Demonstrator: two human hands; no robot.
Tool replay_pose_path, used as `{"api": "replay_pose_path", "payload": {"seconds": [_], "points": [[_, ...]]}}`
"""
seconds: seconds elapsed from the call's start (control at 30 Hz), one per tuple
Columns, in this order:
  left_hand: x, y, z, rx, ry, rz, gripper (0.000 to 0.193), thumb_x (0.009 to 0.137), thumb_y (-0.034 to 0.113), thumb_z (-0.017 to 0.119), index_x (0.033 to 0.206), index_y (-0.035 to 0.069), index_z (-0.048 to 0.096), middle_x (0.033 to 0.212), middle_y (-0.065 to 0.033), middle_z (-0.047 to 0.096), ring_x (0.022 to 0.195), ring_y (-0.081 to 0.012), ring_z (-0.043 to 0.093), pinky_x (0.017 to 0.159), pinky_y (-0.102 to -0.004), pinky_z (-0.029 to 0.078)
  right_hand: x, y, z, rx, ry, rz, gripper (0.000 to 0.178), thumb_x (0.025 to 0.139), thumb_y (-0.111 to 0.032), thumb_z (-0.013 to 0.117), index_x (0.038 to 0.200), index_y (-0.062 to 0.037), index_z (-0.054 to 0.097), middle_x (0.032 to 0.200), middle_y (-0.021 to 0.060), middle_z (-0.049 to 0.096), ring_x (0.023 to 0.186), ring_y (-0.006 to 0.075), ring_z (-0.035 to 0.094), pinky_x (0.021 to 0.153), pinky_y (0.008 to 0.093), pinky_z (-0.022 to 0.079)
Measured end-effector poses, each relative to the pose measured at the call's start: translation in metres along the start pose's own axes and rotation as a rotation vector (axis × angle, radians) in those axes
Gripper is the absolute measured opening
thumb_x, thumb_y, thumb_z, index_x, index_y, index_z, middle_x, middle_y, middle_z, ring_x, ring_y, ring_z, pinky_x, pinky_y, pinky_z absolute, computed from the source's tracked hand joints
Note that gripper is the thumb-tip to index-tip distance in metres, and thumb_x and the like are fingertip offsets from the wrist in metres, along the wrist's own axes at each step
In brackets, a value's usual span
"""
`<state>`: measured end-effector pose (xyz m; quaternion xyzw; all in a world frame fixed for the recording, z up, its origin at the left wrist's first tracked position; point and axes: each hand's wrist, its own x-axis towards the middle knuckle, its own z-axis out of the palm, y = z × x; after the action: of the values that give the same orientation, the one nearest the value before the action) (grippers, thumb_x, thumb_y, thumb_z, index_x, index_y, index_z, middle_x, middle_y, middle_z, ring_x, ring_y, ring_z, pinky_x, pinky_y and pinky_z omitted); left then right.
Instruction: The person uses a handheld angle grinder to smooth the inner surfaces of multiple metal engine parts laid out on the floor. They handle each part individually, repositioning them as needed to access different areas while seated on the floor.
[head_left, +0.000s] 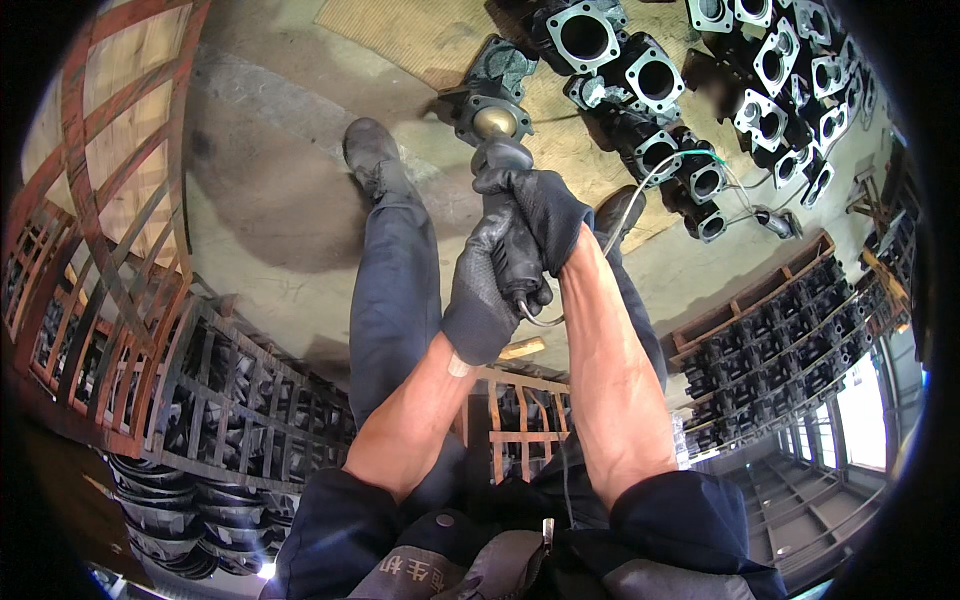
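In both gloved hands I grip a dark hand-held power grinder [519, 258], with a cord running from its rear end. My left hand [480, 285], in a black glove, is wrapped round the rear of its body. My right hand [540, 210], also gloved, closes round it further forward. The grinder's front end is at the flange of a dark metal casting [485, 75] on the floor, where a round gold-coloured area shows. Whether the tool touches it, I cannot tell.
Several black castings with bright machined flanges [655, 80] stand at the right. A pale cord [632, 210] runs among them. Rust-coloured metal cages [95, 130] are at the left, a crate of stacked castings [775, 330] at the right. My boot [370, 150] stands near the casting.
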<state>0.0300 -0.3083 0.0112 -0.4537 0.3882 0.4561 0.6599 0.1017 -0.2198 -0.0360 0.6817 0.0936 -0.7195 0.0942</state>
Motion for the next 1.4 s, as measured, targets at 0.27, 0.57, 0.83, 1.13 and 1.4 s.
{"api": "replay_pose_path", "payload": {"seconds": [0.27,0.57,0.83,1.13,1.4], "points": [[-0.003,-0.001,-0.001,-0.022,0.019,-0.032,0.025,0.096,0.032,0.051,0.103,0.01,0.059,0.078,-0.0045,0.067,0.049,-0.0172,0.063,0.034,-0.032,0.052,-0.007,-0.002,0.005,0.062,-0.011,0.028,0.021,0.075,-0.018,0.074,0.088,-0.0023,0.067,0.076,0.0016,0.058,0.065,0.0132,0.053,0.059,0.0285,0.044],[0.016,0.003,0.001,0.017,0.032,-0.006,0.023,0.095,0.032,0.051,0.102,0.012,0.059,0.078,-0.0032,0.067,0.049,-0.0161,0.061,0.036,-0.0302,0.051,0.012,-0.002,0.0,0.1,-0.085,-0.035,0.02,0.075,-0.018,0.076,0.087,-0.0045,0.067,0.076,0.0005,0.058,0.065,0.0116,0.052,0.06,0.0278,0.044],[0.005,-0.004,-0.002,-0.026,0.072,-0.015,0.024,0.094,0.031,0.053,0.1,0.008,0.059,0.077,-0.0055,0.066,0.048,-0.0179,0.061,0.035,-0.033,0.051,0.012,0.017,-0.007,0.172,-0.094,-0.025,0.015,0.079,-0.014,0.074,0.086,-0.003,0.066,0.075,0.0011,0.06,0.062,0.0106,0.054,0.056,0.0262,0.046],[-0.001,-0.005,0.002,0.009,0.157,-0.011,0.026,0.093,0.031,0.055,0.102,0.007,0.06,0.078,-0.007,0.066,0.045,-0.0191,0.06,0.034,-0.0329,0.051,0.004,0.015,-0.005,0.21,-0.084,-0.036,0.02,0.073,-0.015,0.077,0.084,-0.0022,0.065,0.073,0.003,0.059,0.056,0.0149,0.052,0.051,0.0307,0.043],[-0.004,-0.005,0.008,0.013,0.145,-0.024,0.026,0.094,0.03,0.053,0.103,0.006,0.06,0.077,-0.0073,0.066,0.046,-0.0198,0.06,0.033,-0.0343,0.05,0.006,0.014,-0.007,0.241,-0.075,0.06,0.02,0.073,-0.014,0.077,0.085,-0.0026,0.066,0.073,0.0032,0.059,0.057,0.0154,0.054,0.051,0.0314,0.044]]}}
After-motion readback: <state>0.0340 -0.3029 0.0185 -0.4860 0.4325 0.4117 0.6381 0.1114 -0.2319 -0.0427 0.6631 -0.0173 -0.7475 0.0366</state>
